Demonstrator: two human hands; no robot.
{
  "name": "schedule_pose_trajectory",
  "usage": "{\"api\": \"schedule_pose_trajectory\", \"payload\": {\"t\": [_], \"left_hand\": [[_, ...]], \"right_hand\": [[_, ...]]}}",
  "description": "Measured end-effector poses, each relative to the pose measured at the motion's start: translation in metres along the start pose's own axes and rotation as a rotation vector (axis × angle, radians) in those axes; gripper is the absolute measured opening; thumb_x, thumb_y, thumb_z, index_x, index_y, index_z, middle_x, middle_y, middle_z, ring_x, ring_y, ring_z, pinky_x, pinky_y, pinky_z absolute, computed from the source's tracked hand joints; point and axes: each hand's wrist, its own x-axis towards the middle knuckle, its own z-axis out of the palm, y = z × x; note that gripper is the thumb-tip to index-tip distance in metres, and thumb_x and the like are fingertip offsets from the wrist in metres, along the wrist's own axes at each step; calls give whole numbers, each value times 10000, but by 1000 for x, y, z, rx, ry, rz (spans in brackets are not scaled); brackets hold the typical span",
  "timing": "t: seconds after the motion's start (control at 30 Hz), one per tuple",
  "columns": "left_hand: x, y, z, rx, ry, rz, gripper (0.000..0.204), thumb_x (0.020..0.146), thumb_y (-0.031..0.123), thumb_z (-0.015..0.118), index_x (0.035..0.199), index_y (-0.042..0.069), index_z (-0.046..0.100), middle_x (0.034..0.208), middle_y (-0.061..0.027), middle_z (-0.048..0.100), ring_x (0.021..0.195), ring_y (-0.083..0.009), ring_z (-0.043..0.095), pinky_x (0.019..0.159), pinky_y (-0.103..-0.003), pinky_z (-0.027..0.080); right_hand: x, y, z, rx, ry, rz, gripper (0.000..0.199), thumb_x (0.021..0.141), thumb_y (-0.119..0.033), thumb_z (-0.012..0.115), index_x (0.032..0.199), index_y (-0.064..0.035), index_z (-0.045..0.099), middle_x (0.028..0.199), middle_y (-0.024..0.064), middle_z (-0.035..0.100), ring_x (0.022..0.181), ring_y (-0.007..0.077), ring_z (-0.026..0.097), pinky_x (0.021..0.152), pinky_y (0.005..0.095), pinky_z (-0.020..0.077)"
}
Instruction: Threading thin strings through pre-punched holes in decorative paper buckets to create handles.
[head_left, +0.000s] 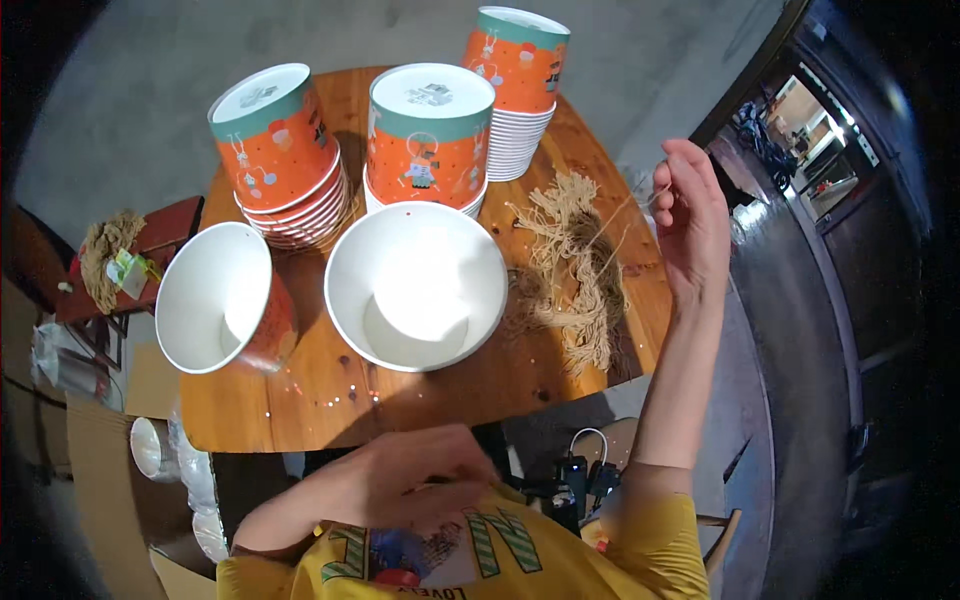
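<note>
Raised at the table's right side, my right hand (692,215) is closed, its fingertips pinching a thin strand of twine (628,208). The strand trails toward a loose tangle of beige twine (575,280) on the tabletop. My left hand (445,465) lies across the front of my yellow shirt, below the table's near edge; its fingers are blurred and mostly hidden. A white-lined paper bucket (415,285) faces me open-mouthed at the middle of the table. To its left, a second orange paper bucket (222,300) tilts with its opening toward me.
Three stacks of upside-down orange and green buckets stand behind: left stack (275,145), middle stack (430,150), right stack (515,75). Small bits dot the wooden table (330,425). Cartons (120,500) and a red bench (165,240) with more twine are at left.
</note>
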Motion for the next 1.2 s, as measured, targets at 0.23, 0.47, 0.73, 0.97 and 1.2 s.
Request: {"api": "schedule_pose_trajectory", "payload": {"t": [0.23,0.47,0.73,0.97,1.2], "left_hand": [[57,-5,22,-254,615,85,263,916,38,541,1172,21,481,1182,-83,506,1098,-161,509,900,-294,445],[78,-27,30,-220,693,40,189,937,78,521,1114,11,507,885,-50,568,785,-117,561,705,-246,466],[12,-28,24,51,494,-384,147,936,132,539,1015,8,543,763,-87,612,710,-156,607,626,-278,476],[-10,-28,18,719,526,-217,165,849,65,598,1005,27,560,783,-96,611,686,-253,608,621,-315,509],[-5,-19,13,936,446,2,322,758,49,577,1073,-2,535,912,-88,579,815,-234,574,655,-315,513]], "right_hand": [[-53,-7,46,2,-296,79,166,901,-134,578,1021,-20,591,805,34,619,681,86,561,604,216,442],[-89,38,36,-75,-289,249,149,944,-119,534,1050,-31,590,894,49,661,783,106,634,600,215,484],[-87,107,-3,-583,-106,41,119,907,-127,577,980,-40,613,766,32,636,665,117,574,605,256,451],[-135,55,53,-1073,-426,-233,206,838,-145,603,1018,-44,610,975,92,632,901,253,595,765,376,479],[-180,62,77,-380,-522,128,223,891,-155,573,1054,-5,597,980,132,638,872,204,628,765,299,483]]}}
